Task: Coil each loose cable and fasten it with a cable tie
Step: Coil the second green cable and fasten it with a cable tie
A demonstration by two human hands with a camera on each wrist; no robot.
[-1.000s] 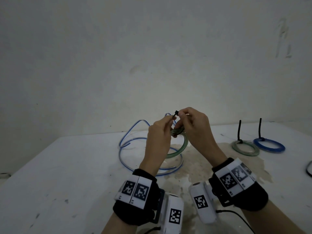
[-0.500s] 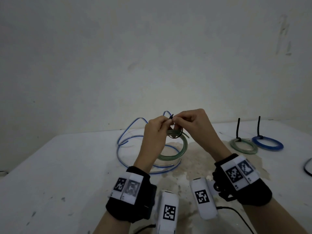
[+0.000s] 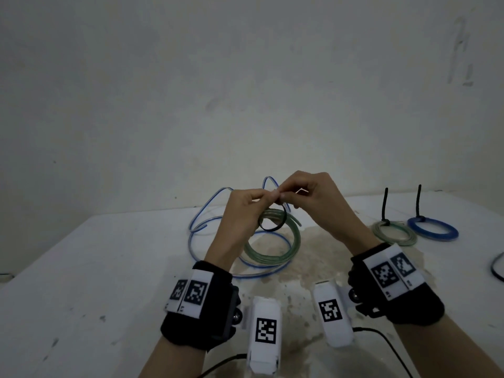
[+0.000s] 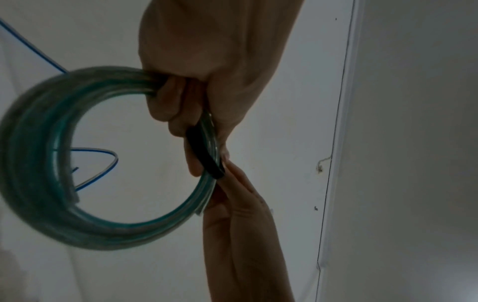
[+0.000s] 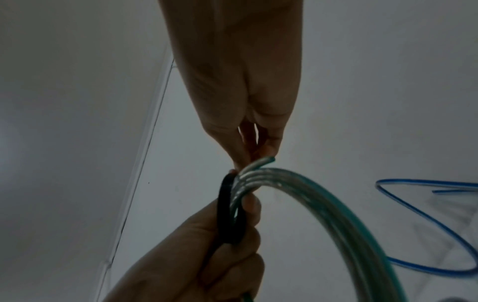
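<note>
A coil of green-tinted clear cable (image 3: 275, 246) (image 4: 51, 163) (image 5: 336, 204) hangs above the white table (image 3: 95, 268). My left hand (image 3: 245, 208) (image 4: 186, 98) grips the coil's top with curled fingers. A black cable tie (image 3: 274, 223) (image 4: 204, 151) (image 5: 227, 210) loops loosely around the coil strands. My right hand (image 3: 302, 192) (image 5: 248, 143) pinches the tie's upper end right beside my left fingertips. Behind the hands a loose blue cable (image 3: 207, 211) (image 5: 426, 224) sprawls on the table.
Two tied coils lie at the right rear, one greenish (image 3: 395, 233), one blue (image 3: 433, 227), each with a black tie tail standing up. A dark cable (image 3: 497, 268) curves at the right edge. A stain (image 3: 313, 246) marks the table's middle. A wall stands behind.
The tie's loop has come round the coil and hangs below my fingers as a ring. Both hands have shifted slightly; the right fingertips now meet the left at the tie's top.
</note>
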